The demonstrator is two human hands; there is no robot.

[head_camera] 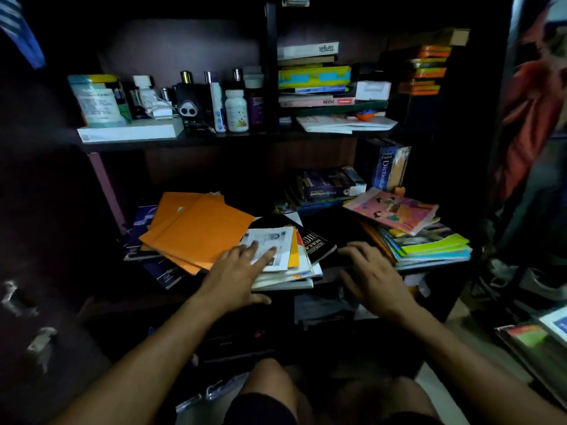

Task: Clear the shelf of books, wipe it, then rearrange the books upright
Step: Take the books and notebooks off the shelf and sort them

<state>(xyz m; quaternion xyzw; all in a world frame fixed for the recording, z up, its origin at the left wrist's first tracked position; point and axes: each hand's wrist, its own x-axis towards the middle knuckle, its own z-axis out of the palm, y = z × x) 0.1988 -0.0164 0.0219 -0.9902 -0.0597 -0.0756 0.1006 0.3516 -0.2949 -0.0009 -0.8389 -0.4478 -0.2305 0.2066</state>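
Observation:
A dark shelf holds untidy flat piles of books. Orange folders lie at the left over dark blue books. In the middle sits a stack topped by a white printed sheet beside a black book. My left hand rests flat on that middle stack, fingers straight, thumb under its front edge. My right hand hovers with spread fingers over the shelf's front edge, next to a pile of colourful thin books topped by a pink one. A blue dictionary stands upright at the back.
The upper shelf carries bottles, jars, a white box and more stacked books. More books lie on the floor at the lower right. Hanging clothes fill the right side. My knees are below the shelf.

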